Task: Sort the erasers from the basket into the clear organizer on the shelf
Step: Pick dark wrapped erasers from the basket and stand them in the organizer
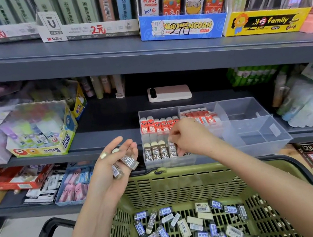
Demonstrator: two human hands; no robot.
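A clear organizer (257, 132) sits on the middle shelf. Its back left compartment holds red erasers (157, 124); its front left compartment holds a row of upright grey 2B erasers (155, 152). My right hand (187, 136) pinches one grey 2B eraser (172, 150) at the right end of that row. My left hand (114, 158) is palm up to the left of the organizer and holds a few grey 2B erasers (128, 161). Below, a green basket (183, 184) holds several loose erasers (190, 224) in grey, blue and white wrappers.
A phone (169, 93) lies on the shelf behind the organizer. A glue box (46, 132) stands at the left. The organizer's right compartments (241, 110) hold nothing. Stationery boxes line the upper shelf (98, 51), and packs fill the lower shelf (38, 183).
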